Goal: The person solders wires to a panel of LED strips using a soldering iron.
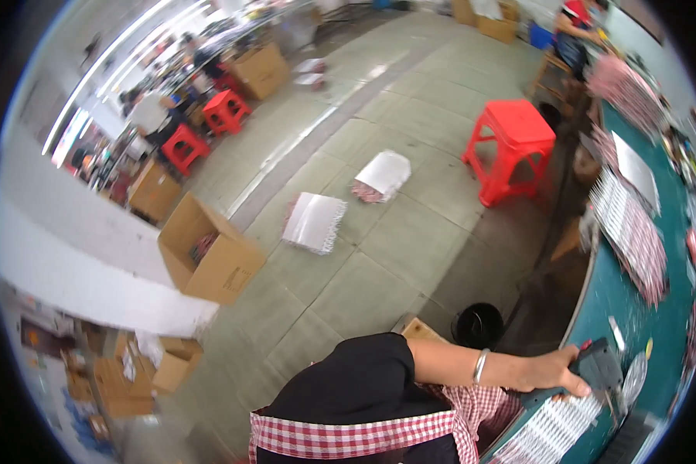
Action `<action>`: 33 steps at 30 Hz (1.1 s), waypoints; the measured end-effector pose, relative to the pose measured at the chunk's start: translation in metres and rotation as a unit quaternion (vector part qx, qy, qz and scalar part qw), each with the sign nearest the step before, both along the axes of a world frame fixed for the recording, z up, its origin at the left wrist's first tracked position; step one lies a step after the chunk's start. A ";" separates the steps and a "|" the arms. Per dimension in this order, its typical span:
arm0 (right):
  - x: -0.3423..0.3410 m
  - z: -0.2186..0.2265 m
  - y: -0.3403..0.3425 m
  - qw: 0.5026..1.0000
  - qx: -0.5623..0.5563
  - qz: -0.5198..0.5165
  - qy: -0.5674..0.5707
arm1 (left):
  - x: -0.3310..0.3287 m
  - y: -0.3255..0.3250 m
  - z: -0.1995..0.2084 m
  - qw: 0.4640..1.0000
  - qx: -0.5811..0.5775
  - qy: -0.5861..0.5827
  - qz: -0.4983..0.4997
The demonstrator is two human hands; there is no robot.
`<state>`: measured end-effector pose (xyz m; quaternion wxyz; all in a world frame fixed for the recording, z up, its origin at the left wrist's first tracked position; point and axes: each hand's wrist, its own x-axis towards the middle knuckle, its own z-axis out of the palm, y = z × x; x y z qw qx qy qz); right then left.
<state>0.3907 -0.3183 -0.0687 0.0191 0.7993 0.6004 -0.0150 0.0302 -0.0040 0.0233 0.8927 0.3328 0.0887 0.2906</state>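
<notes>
Reaching from the lower middle to the right, my left arm wears a silver bangle (480, 366). My left hand (551, 373) is closed around a dark grey pistol-shaped tool (600, 366) with a small red part. Its exact kind cannot be made out. The tool's narrow end points down toward a row of thin white strips (547, 433) laid side by side on the green worktable (588, 325). These strips lie just below the hand, partly cut off by the picture's edge. My right hand is out of view.
Bundles of pink-and-white strips (630, 236) lie farther along the table. A red stool (512, 139) and a black bucket (478, 325) stand on the floor near it. Two white-covered bundles (315, 223) lie mid-floor. An open cardboard box (209, 251) stands left. Another person (576, 35) sits far right.
</notes>
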 end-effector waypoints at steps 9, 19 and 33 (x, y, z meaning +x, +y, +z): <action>-0.140 0.095 0.019 0.933 0.249 -0.250 0.074 | 0.035 0.003 0.011 0.991 0.004 0.115 -0.069; -0.146 0.084 0.070 0.889 0.351 -0.279 0.095 | 0.096 -0.011 -0.003 0.980 0.040 0.152 -0.125; -0.136 0.030 0.116 0.898 0.338 -0.278 0.056 | 0.089 -0.007 -0.006 0.909 0.184 0.362 -0.089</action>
